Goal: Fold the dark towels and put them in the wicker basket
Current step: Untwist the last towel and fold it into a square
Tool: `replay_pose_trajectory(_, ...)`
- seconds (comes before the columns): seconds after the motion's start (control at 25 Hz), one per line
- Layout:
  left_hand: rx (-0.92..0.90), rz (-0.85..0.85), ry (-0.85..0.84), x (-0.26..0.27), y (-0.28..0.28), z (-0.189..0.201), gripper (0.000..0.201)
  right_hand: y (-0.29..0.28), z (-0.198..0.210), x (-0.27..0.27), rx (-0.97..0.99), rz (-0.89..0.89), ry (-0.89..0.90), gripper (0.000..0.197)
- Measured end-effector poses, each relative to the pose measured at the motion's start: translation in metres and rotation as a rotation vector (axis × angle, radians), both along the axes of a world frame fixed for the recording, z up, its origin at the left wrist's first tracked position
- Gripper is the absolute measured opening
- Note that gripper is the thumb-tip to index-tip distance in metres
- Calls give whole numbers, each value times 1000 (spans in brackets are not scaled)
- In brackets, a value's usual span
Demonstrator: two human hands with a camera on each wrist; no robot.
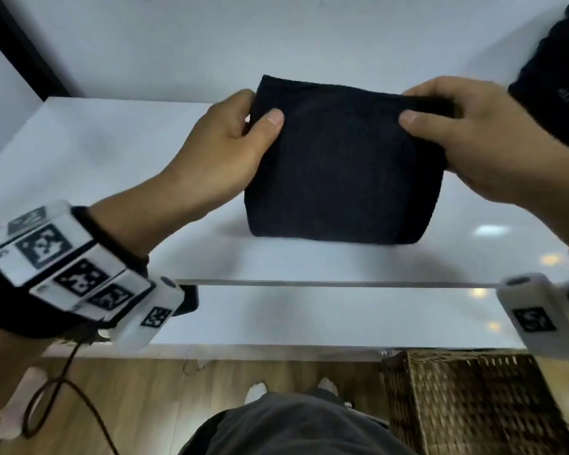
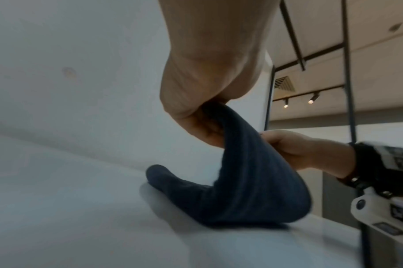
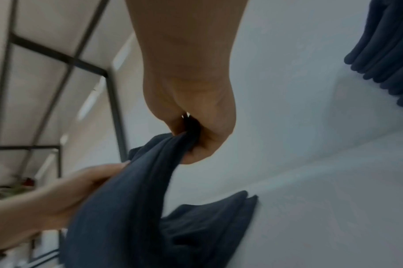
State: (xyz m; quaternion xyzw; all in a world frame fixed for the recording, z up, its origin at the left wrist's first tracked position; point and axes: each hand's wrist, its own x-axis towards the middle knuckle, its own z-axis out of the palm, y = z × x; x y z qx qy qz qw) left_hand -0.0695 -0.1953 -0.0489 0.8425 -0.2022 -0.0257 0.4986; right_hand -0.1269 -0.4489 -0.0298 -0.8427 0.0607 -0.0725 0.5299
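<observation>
A dark folded towel hangs between both hands above the white table, its lower fold resting on the surface. My left hand pinches its upper left corner, thumb on the near face. My right hand pinches the upper right corner the same way. The left wrist view shows the towel drooping from my fingers down to the table. In the right wrist view the towel bunches in my grip. The wicker basket stands on the floor, below the table's front edge at the right.
More dark towels are piled at the table's far right, also seen as dark towels in the right wrist view. A white wall rises behind the table. A black cable trails over the wooden floor at my left.
</observation>
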Motion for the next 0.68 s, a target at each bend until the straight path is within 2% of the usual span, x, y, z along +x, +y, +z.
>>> replay_pose_trajectory(0.08,188,91,15,36,-20,-3,32,0,-11,47,-37,-45,177,8)
replay_pose_trajectory(0.2,546,100,0,58,-36,-20,35,1,-42,84,-189,-8,390,16)
replay_pose_trajectory(0.32,780,120,17,58,-39,-25,42,0,-51,91,-388,-35,378,37)
replay_pose_trajectory(0.4,783,102,119,54,-33,-19,41,-4,-40,86,-424,-45,410,38)
replay_pose_trajectory(0.52,637,-10,391,41,-22,-11,48,-13,-29,70,-261,-44,615,34)
replay_pose_trajectory(0.6,665,-71,382,32,-22,-11,65,-11,-30,54,-161,-39,700,32)
replay_pose_trajectory(0.68,695,-95,319,26,-30,-13,79,-10,-35,45,-57,-78,692,29)
